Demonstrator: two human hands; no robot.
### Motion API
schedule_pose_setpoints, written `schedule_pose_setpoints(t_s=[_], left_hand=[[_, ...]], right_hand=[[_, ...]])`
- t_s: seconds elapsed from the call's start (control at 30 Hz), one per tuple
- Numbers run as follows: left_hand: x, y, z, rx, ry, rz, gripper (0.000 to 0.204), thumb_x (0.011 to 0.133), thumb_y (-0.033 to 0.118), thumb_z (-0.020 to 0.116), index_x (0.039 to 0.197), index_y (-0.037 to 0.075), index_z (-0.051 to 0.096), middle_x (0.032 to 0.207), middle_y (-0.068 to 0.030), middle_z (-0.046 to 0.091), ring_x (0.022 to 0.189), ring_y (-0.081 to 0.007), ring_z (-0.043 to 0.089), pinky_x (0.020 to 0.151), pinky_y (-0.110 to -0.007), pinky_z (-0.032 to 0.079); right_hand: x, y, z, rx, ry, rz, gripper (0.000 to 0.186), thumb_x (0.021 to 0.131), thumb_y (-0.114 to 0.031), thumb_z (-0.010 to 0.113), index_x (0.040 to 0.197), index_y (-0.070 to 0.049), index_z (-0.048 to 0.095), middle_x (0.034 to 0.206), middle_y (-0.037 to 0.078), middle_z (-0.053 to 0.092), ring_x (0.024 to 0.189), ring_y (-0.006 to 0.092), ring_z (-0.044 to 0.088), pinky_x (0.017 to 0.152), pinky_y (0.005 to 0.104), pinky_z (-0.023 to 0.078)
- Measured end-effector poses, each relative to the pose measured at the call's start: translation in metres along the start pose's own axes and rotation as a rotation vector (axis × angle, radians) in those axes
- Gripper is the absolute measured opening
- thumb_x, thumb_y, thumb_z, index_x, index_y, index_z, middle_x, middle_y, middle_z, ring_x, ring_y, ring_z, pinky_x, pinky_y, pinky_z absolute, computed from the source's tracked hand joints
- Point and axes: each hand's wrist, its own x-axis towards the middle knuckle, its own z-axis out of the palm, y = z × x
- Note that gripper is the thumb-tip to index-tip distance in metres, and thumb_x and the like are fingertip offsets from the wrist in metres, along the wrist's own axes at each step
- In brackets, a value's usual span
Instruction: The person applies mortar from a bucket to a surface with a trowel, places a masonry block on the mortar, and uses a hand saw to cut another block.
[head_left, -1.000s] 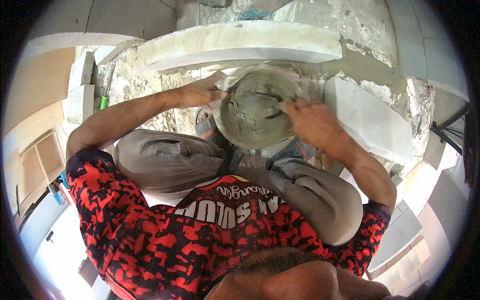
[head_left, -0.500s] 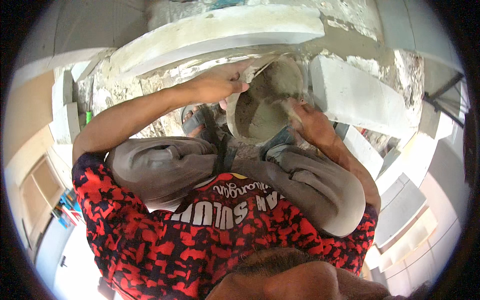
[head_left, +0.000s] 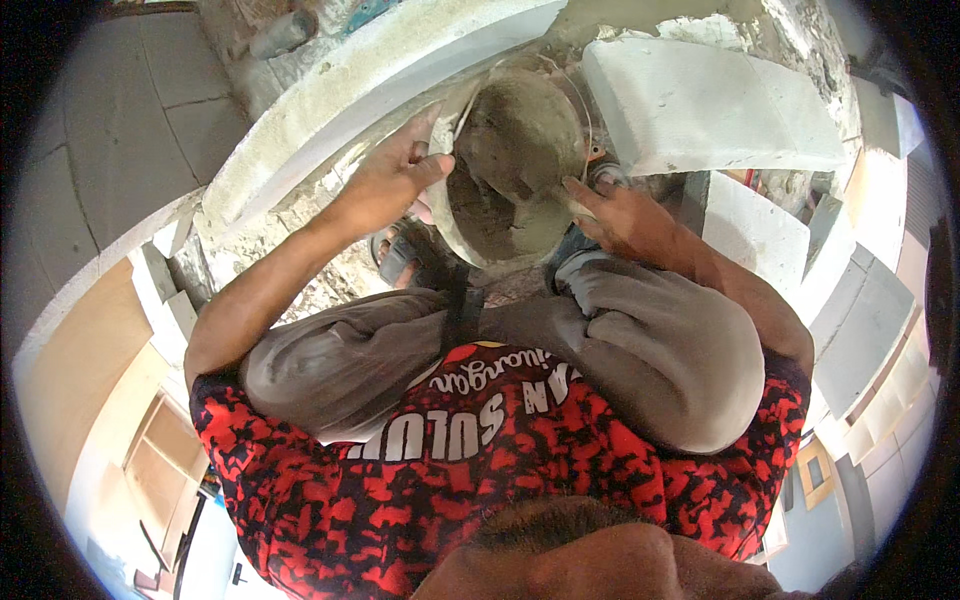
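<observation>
A round bucket [head_left: 453, 232], its rim crusted with pale residue, stands between my feet with a thin wire handle at its far right. Wet grey mortar [head_left: 487, 205] coats its inner wall and lies in the bottom. My left hand [head_left: 392, 187] grips the bucket's left rim, thumb over the edge and fingers outside. On the opposite side, my right hand [head_left: 622, 217] is closed on the right rim, its fingers partly hidden.
A long pale block [head_left: 380, 95] runs along the far left side of the bucket. Another white block [head_left: 710, 105] lies at the far right, with smaller blocks [head_left: 755, 235] nearer. My sandaled foot [head_left: 397, 255] is left of the bucket. Rough, mortar-stained ground surrounds it.
The view has swung, so the blocks sit at a different angle. The bucket and both hands appear farther left and higher, with more of the bucket's opening showing. Both hands still hold the rim.
</observation>
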Motion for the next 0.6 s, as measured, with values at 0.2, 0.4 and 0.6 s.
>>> schedule_pose_setpoints(t_s=[0.2, 0.4, 0.6], left_hand=[[-0.002, -0.001, 0.008, -0.028, -0.022, 0.001, 0.068, 0.095, 0.024, 0.055, 0.149, 0.01, 0.015, 0.117, -0.0177, 0.056, 0.095, -0.0212, 0.06, 0.062, -0.031, 0.058], [-0.005, -0.009, -0.002, -0.044, -0.022, 0.043, 0.065, 0.096, 0.02, 0.054, 0.149, 0.01, 0.017, 0.099, -0.0105, 0.053, 0.082, -0.0153, 0.055, 0.063, -0.029, 0.057], [-0.016, -0.014, -0.029, 0.035, -0.055, -0.082, 0.069, 0.095, 0.021, 0.055, 0.15, 0.013, 0.013, 0.117, -0.0167, 0.052, 0.093, -0.0197, 0.056, 0.064, -0.03, 0.057]], right_hand=[[-0.003, -0.004, -0.007, 0.203, -0.116, -0.11, 0.053, 0.092, -0.034, 0.054, 0.137, -0.009, 0.043, 0.109, 0.024, 0.061, 0.097, 0.0411, 0.061, 0.087, 0.0473, 0.048], [-0.01, 0.016, -0.009, 0.651, -0.259, -0.11, 0.058, 0.09, -0.041, 0.058, 0.134, -0.005, 0.048, 0.121, 0.017, 0.061, 0.103, 0.028, 0.061, 0.093, 0.0381, 0.046], [-0.032, 0.031, -0.016, 1.039, -0.222, -0.056, 0.062, 0.084, -0.039, 0.068, 0.129, 0.0, 0.053, 0.09, 0.008, 0.066, 0.081, 0.0139, 0.062, 0.075, 0.0277, 0.05]])
